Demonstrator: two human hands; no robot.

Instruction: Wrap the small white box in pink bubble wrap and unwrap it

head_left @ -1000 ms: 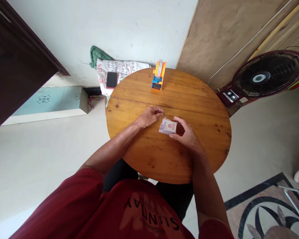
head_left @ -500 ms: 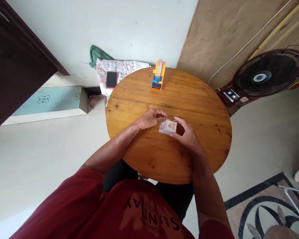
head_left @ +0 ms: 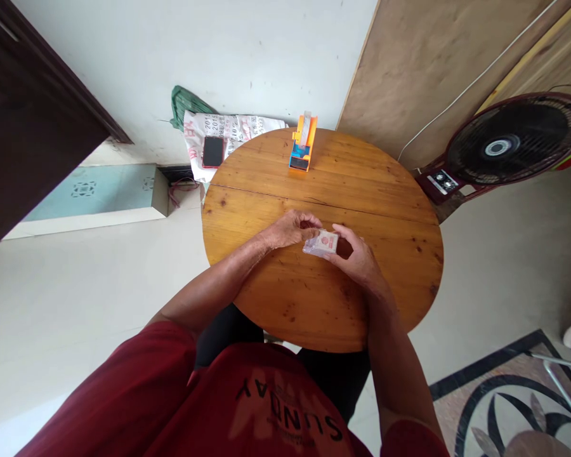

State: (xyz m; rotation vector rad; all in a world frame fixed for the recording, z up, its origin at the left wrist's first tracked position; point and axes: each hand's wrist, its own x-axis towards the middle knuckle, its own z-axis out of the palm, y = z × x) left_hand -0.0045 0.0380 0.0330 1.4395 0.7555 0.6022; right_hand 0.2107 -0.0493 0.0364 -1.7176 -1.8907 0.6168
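A small white box with red print in a clear plastic wrapper is held just over the round wooden table. My right hand grips its right end between thumb and fingers. My left hand is at the other end, with fingers curled and pinched against the loose plastic there. What exactly the left fingertips hold is too small to make out clearly.
An orange and blue tape dispenser stands at the table's far edge. Behind the table, a phone lies on a printed white sack. A dark fan stands to the right, a pale blue box to the left.
My left hand has shifted very slightly to the right over the wrapper's left end. The box and my right hand stay almost where they were.
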